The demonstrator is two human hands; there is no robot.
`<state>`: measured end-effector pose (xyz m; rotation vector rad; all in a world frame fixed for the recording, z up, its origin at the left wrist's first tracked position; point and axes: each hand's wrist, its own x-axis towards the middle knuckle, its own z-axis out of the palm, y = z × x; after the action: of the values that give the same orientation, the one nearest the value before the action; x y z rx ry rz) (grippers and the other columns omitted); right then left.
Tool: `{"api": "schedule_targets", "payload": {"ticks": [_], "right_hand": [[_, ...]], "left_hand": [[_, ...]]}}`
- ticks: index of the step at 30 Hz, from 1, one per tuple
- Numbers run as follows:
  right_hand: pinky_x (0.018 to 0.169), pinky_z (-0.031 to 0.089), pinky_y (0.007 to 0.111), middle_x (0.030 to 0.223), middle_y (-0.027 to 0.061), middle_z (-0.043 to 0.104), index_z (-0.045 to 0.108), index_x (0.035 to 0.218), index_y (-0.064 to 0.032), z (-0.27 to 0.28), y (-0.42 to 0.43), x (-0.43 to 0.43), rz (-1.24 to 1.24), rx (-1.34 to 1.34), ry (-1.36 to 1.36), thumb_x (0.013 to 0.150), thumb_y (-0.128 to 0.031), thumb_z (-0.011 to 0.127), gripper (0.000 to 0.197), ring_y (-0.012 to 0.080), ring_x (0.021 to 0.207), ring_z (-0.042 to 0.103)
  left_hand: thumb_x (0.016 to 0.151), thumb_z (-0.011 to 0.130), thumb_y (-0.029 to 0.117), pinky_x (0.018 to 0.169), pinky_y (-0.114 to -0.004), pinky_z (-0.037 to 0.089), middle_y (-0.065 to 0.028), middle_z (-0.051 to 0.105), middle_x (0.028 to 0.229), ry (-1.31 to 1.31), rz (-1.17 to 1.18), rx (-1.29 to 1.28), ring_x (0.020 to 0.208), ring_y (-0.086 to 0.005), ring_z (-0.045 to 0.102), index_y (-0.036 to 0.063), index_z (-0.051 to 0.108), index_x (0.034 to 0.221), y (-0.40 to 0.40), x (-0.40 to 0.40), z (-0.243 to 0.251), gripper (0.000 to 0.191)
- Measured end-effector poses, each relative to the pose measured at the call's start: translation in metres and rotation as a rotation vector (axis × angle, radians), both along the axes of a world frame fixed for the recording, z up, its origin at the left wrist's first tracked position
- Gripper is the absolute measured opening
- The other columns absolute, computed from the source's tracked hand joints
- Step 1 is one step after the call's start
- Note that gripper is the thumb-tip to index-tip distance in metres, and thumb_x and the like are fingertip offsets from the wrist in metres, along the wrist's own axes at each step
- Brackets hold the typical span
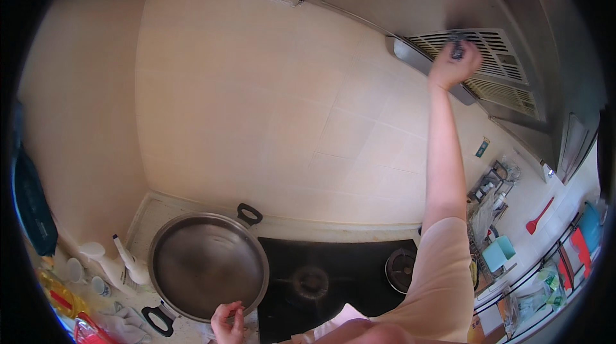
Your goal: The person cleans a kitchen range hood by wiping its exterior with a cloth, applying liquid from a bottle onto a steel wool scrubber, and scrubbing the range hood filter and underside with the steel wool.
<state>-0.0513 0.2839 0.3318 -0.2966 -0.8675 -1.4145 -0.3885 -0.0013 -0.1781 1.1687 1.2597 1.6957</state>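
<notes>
My right hand (455, 66) is raised to the underside of a stainless steel range hood (409, 2). It grips a dark silvery scourer (457, 50), which looks like steel wool, against the slotted grease filter (495, 48). Blur hides the scourer's exact outline. Down at the front, my left hand (228, 323) hovers over the near rim of a wide stainless steel pot (204, 262), its fingers loosely curled and nothing visible in them. Whether it touches the rim I cannot tell. The pot has two black loop handles and stands left of a black glass gas hob (284, 257).
Spray bottles (132, 264), a small cup (100, 286) and a yellow oil bottle (60, 296) stand left of the pot. A dark round lidded pot (400, 269) sits on the hob's right. Beyond my right arm are a dish rack, a turquoise container (498, 253) and a red spatula (539, 216).
</notes>
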Motion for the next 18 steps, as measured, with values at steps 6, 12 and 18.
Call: {"api": "schedule_targets", "payload": {"ticks": [6, 12, 18], "right_hand": [[0.079, 0.044, 0.038, 0.093, 0.0099, 0.054, 0.058, 0.083, -0.0029, -0.011, 0.02, 0.007, 0.097, -0.207, -0.032, 0.063, 0.002, 0.067, 0.022, 0.029, 0.089, 0.053], [0.078, 0.044, 0.037, 0.089, 0.0086, 0.053, 0.06, 0.083, -0.0037, 0.005, 0.0, 0.011, 0.104, -0.014, -0.031, 0.062, 0.004, 0.067, 0.023, 0.0274, 0.09, 0.053], [0.079, 0.043, 0.035, 0.093, 0.0063, 0.057, 0.062, 0.084, -0.0057, -0.016, 0.018, 0.012, -0.06, -0.43, -0.038, 0.062, 0.002, 0.068, 0.024, 0.0247, 0.092, 0.053]], "left_hand": [[0.078, 0.059, 0.0, 0.065, -0.024, 0.049, -0.0081, 0.06, 0.075, -0.015, -0.015, 0.05, 0.071, -0.0136, 0.061, -0.0042, 0.061, 0.088, 0.009, -0.001, 0.001, 0.011], [0.079, 0.058, 0.001, 0.065, -0.025, 0.049, -0.0083, 0.06, 0.077, 0.061, -0.049, 0.042, 0.072, -0.0141, 0.061, -0.0039, 0.061, 0.088, 0.004, 0.0, 0.013, 0.011], [0.079, 0.057, 0.001, 0.064, -0.025, 0.048, -0.0094, 0.059, 0.078, 0.075, -0.074, 0.039, 0.074, -0.0151, 0.061, -0.0045, 0.061, 0.089, 0.008, 0.006, 0.018, 0.012]]}}
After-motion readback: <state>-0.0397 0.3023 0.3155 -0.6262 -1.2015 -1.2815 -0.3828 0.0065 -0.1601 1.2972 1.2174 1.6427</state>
